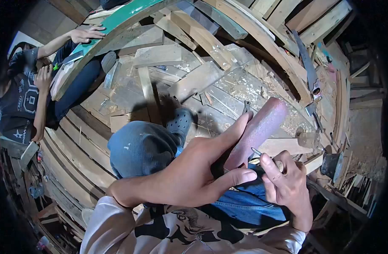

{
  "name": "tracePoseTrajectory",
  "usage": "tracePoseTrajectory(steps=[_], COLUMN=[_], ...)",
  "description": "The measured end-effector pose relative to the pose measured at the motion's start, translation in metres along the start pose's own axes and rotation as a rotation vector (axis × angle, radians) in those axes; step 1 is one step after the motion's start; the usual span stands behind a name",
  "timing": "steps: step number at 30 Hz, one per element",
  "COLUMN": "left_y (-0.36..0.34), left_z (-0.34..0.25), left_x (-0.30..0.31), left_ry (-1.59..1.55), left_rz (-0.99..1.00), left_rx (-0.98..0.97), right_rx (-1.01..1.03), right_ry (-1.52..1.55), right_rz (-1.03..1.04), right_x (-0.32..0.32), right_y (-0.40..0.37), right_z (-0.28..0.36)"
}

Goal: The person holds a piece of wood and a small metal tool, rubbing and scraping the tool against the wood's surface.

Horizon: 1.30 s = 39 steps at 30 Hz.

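My left hand (202, 165) is closed around a pinkish, grainy, rounded piece (261, 131) that looks like a curled sheet of sandpaper. Its far end points up and to the right, over the floor. Beyond my left fingertips a small dark metal tip (246, 106) sticks up; what it belongs to is hidden. Close by on the right, my right hand (287, 184) pinches a short, thin metal rod (256, 151), whose end lies near the pink piece's lower edge. The rest of the rod is hidden in my fingers. Both hands are above my jeans (240, 207).
A person (28, 97) sits at the left, one hand (87, 34) on a green curved board (128, 17). Curved wooden beams (261, 38) and planks (198, 80) cover the floor. A handsaw (306, 63) lies at the upper right.
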<state>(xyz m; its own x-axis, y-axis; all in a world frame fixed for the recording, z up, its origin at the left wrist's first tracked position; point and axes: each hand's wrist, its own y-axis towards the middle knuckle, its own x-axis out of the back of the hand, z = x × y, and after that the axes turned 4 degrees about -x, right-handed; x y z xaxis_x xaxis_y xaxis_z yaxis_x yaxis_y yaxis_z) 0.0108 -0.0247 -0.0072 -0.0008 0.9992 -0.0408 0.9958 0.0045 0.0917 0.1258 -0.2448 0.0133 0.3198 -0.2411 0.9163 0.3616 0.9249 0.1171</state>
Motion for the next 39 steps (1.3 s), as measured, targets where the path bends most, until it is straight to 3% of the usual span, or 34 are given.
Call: tracePoseTrajectory(steps=[2, 7, 24, 39], left_y=[0.0011, -0.0013, -0.0018, -0.0036], left_z=[-0.0065, -0.005, -0.0022, -0.0058], left_x=[0.0044, 0.0027, 0.0041, 0.0045], left_ry=[0.028, 0.059, 0.17, 0.128], left_rz=[0.054, 0.039, 0.069, 0.052], left_rx=[0.091, 0.062, 0.005, 0.09], right_rx=[0.005, 0.006, -0.016, -0.019], right_ry=[-0.077, -0.24, -0.318, -0.43], right_rz=[-0.003, -0.014, 0.032, 0.044], right_x=[0.0001, -0.0019, 0.002, 0.0037], right_y=[-0.0006, -0.0034, -0.0008, 0.0018], right_z=[-0.0001, 0.0007, 0.0041, 0.0085])
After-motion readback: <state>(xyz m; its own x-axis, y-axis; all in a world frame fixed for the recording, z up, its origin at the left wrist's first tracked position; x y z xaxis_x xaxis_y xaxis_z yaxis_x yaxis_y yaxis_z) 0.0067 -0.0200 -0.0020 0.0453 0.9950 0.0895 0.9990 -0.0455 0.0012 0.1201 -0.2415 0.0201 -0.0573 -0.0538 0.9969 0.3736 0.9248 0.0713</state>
